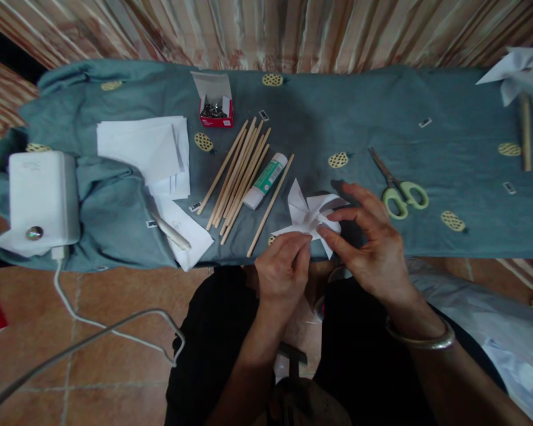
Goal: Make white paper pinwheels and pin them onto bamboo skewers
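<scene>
A white paper pinwheel (298, 208) with folded blades is held between my two hands at the table's front edge. My left hand (284, 266) is closed, its fingers pinching the pinwheel's lower left side near the centre. On the other side, my right hand (368, 239) grips a right-hand blade between thumb and fingers. A single wooden stick (270, 204) lies just left of the pinwheel. Beside it are a green and white glue stick (265, 181) and a pile of wooden sticks (237, 177). Scissors (400, 190) with light green handles rest right of my right hand.
An open red box (216, 109) of small metal pieces stands at the back. White paper sheets (137, 145) and a pen-like white object (171, 231) lie left. A white device (44, 198) with a cable sits far left. Another pinwheel (517, 68) lies far right.
</scene>
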{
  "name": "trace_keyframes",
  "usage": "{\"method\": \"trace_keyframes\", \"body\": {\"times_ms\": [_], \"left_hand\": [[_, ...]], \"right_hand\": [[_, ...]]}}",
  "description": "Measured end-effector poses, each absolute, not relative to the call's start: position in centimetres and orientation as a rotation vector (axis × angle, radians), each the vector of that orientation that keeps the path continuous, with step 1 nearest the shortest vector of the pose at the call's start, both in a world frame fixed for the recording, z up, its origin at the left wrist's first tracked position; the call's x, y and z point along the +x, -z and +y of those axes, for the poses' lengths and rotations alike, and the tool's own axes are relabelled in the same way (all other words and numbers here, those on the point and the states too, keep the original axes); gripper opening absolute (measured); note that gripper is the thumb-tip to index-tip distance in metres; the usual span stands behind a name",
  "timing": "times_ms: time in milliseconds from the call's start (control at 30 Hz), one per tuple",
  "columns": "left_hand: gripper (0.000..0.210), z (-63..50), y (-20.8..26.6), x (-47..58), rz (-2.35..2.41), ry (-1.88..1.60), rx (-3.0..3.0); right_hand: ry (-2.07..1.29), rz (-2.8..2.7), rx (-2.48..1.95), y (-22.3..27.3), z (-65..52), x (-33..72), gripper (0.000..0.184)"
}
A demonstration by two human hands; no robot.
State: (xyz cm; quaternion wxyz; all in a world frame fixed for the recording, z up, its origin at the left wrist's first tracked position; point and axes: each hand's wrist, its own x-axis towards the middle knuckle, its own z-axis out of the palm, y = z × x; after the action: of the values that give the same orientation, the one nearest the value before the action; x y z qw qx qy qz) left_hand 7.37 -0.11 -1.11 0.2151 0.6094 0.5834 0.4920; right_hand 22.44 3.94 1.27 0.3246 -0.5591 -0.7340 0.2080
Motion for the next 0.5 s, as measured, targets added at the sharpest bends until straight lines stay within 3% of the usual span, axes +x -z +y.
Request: {"method": "trace_keyframes", "body": {"times_ms": [500], "left_hand": [[0.012, -0.24, 1.01, 7.43, 1.69, -1.291, 1.507]], "right_hand": [[-0.397, -2.081, -1.348, -1.03, 3.1, 21.95, 0.013]]}}
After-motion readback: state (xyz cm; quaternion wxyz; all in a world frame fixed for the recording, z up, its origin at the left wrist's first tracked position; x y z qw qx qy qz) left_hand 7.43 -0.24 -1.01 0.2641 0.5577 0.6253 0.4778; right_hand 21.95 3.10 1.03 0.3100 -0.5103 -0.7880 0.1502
